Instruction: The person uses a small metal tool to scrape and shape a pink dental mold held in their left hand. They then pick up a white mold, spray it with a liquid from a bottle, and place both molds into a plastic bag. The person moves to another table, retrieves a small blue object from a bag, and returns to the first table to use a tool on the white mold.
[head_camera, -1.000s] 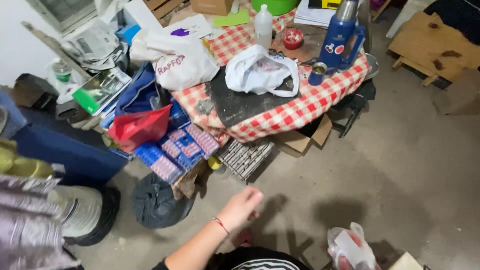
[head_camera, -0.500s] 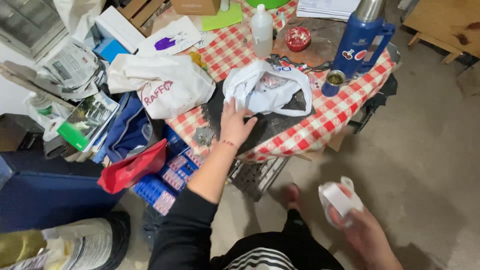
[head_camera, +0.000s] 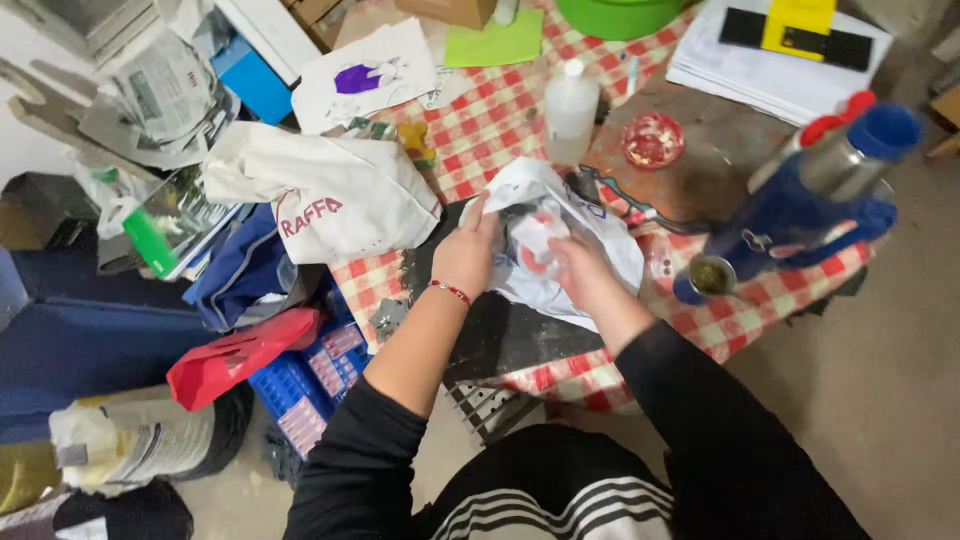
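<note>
We see the left hand (head_camera: 465, 255) gripping the edge of a white bag (head_camera: 585, 215) on the checked table (head_camera: 500, 110). The right hand (head_camera: 580, 270) reaches into it, fingers blurred; we cannot tell its hold or the contents.

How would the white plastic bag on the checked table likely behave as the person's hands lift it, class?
The white plastic bag looks thin and crumpled, so it would probably sag and fold rather than hold shape. The left hand and right hand both grip it, suggesting it needs two hands to open. It seems light, though something red and white shows inside.
</note>
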